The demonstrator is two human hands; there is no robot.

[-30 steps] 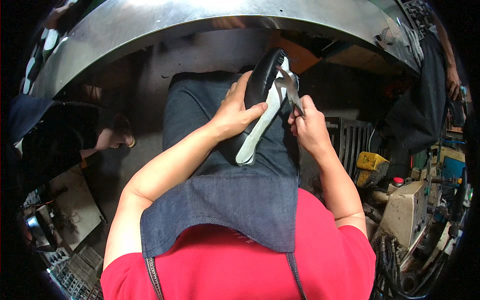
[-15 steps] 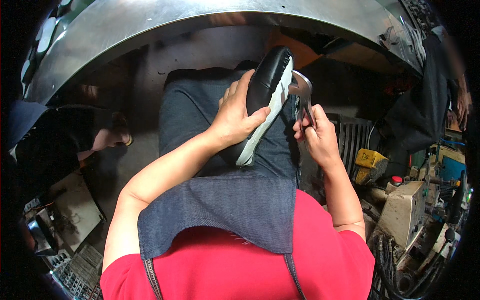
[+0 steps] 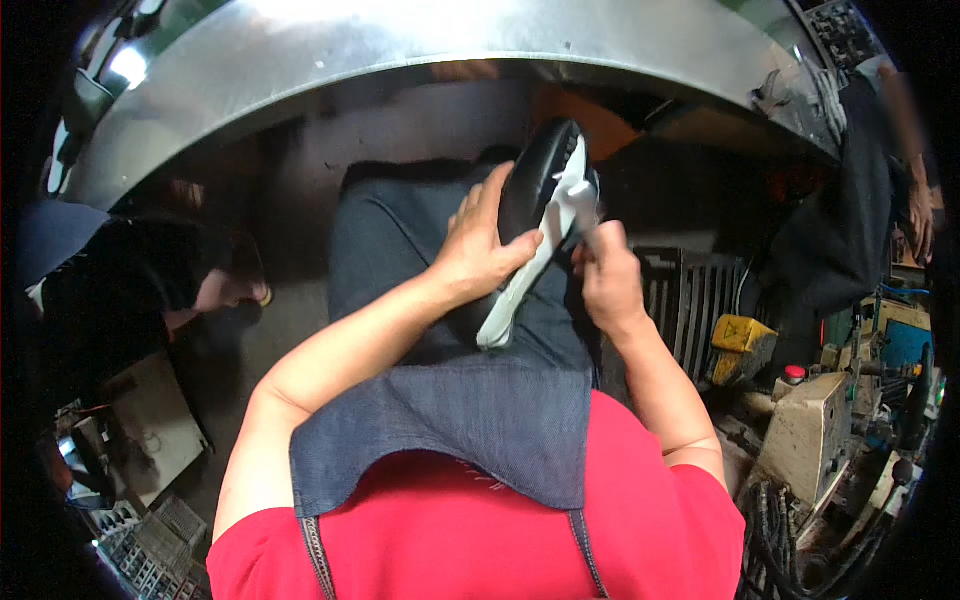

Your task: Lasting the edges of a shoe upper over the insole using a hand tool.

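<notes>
Over my lap, on the dark apron (image 3: 450, 410), lies a black shoe upper (image 3: 523, 200) with a white sole-side edge (image 3: 518, 285), its toe pointing away and a little right. My left hand (image 3: 487, 245) grips it from the left, thumb on the white side and fingers round the black part. In my right hand (image 3: 612, 282) are metal lasting pincers (image 3: 584, 210), smeared by motion. Their head is at the white edge near the toe; whether the jaws bite on it cannot be made out.
A curved metal bench (image 3: 450, 45) spans the far side. At right are a yellow pedal (image 3: 742, 335), a beige box with a red button (image 3: 795, 373) and cables. Other people are close by: a foot (image 3: 240, 285) at left, a hand (image 3: 920, 215) at right.
The pincers have swung from just right of the shoe onto its white edge, my right hand moving slightly left. My left hand keeps its hold; the whole view has shifted slightly.
</notes>
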